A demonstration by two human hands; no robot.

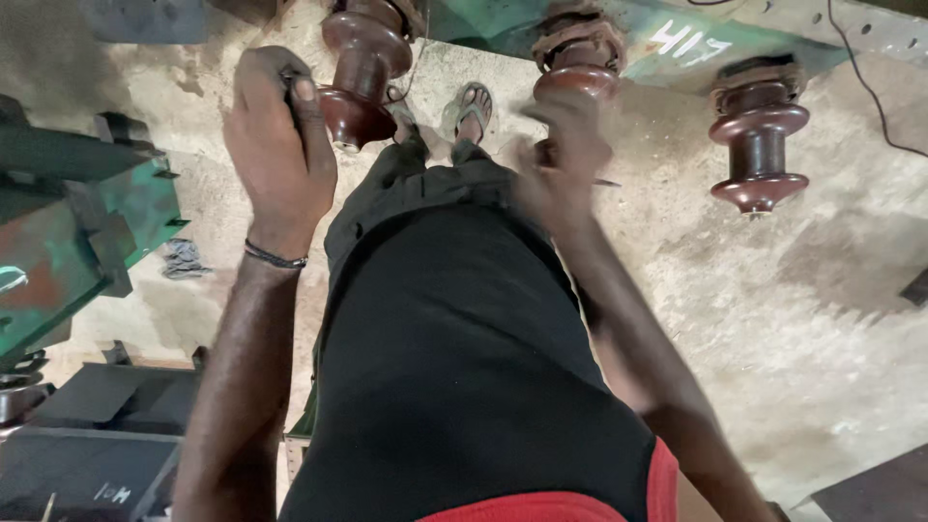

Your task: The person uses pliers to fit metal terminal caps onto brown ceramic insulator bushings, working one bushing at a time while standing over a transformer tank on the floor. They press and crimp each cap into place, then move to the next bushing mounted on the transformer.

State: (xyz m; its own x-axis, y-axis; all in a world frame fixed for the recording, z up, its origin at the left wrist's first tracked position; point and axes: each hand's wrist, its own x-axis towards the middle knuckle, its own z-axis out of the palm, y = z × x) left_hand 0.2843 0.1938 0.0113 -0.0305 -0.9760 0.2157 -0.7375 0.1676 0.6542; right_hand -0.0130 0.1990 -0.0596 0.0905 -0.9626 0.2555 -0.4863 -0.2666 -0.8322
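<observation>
**Two hands working at a row of brown porcelain insulators**

Nearest the camera, the person's own body is filling the lower middle of the view: a black shirt (454, 377) with a red hem showing at the bottom edge, dark trousers beyond it, and a sandalled foot (471, 108) standing on the floor further out.

The left hand (280, 135) is rising on the left with a dark wristband (275, 257) around the wrist. Its fingers are curling tight around a thin dark tool (291, 97), of which only a short sliver is showing between thumb and fist; what kind of tool it is cannot be told. The fist is sitting just beside the wide skirt of the left insulator (362, 72).

The right hand (563, 155) is smeared by motion, so whether its fingers are wide or closed cannot be told. It is lying over the lower part of the middle insulator (578, 68), hiding that end; a thin dark tip is sticking out to its right.

All three ribbed insulators are standing with their long axes roughly up and down in the frame, their free ends pointing toward the camera. The right insulator (760, 135) is standing apart, untouched. Their far ends are meeting a green-painted metal body (619, 29), cut off by the top edge.

A second green machine part (68, 232) is entering from the left, dark metal pieces (87, 435) are lying below it, and the dusty, stained concrete floor (822, 309) is spreading out to the right.
</observation>
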